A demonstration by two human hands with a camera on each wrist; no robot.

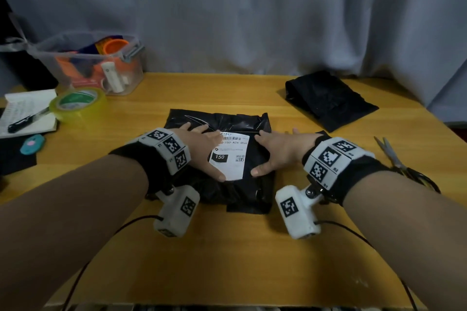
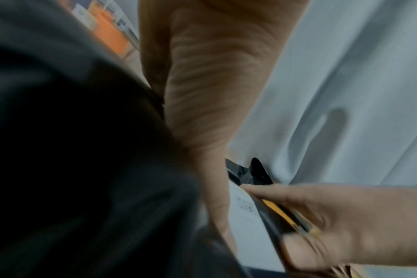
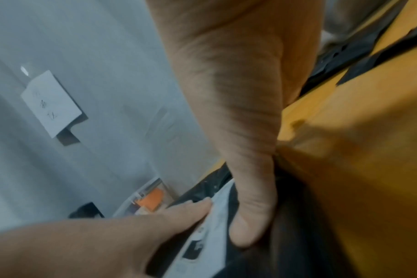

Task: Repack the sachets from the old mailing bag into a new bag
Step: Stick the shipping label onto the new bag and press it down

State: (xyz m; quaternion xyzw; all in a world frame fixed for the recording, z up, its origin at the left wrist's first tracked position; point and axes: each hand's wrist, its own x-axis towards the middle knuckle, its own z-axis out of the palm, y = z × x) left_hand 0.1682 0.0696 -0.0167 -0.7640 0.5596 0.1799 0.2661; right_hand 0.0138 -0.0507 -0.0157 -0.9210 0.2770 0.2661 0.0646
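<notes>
Here both hands, left hand point(image 1: 202, 149) and right hand point(image 1: 275, 151), press flat with fingers straight on the old mailing bag point(image 1: 222, 118) at frame centre, likely steadying it for opening.

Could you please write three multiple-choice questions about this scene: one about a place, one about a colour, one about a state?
1. Where do the scissors lie?
A. in the plastic box
B. on the table, right of the right hand
C. on the notebook

2. What colour is the labelled mailing bag?
A. black
B. white
C. orange

3. How do the hands lie on that bag?
A. both lifted clear
B. only one touches it
C. both rest flat on it

Answers: 1 B, they lie near the table's right edge. 2 A, only its label is white. 3 C, left hand and right hand lie with spread, straight fingers.
</notes>
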